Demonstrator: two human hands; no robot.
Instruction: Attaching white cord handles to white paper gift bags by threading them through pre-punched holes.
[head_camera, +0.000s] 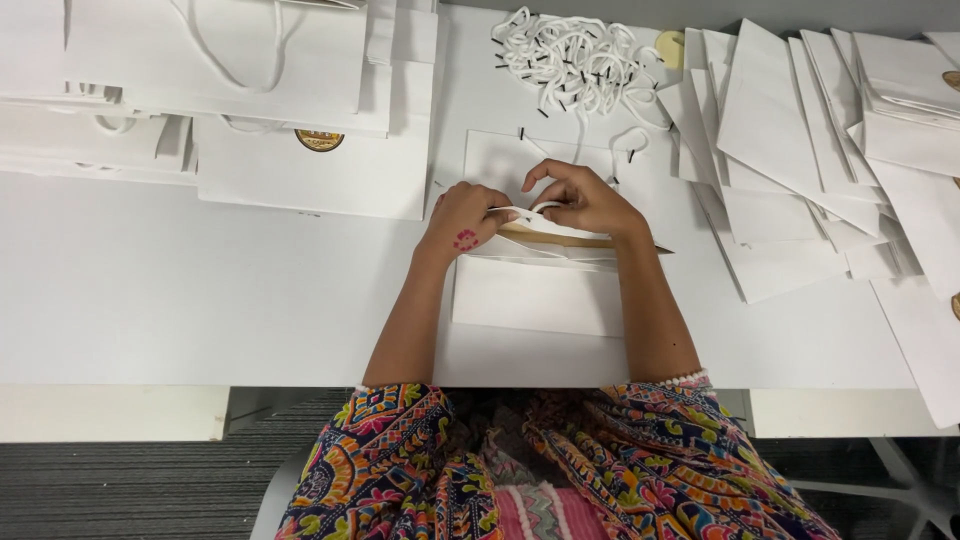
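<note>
A flat white paper bag lies on the white table in front of me, its open mouth showing a brown inner edge. My left hand and my right hand meet at that mouth. Both pinch a white cord handle that loops between them at the bag's top edge. A red mark shows on the back of my left hand.
A tangle of white cords with black tips lies at the back centre. Stacks of finished white bags with handles fill the back left. Fanned flat white bags cover the right side. The table's front edge runs below my forearms.
</note>
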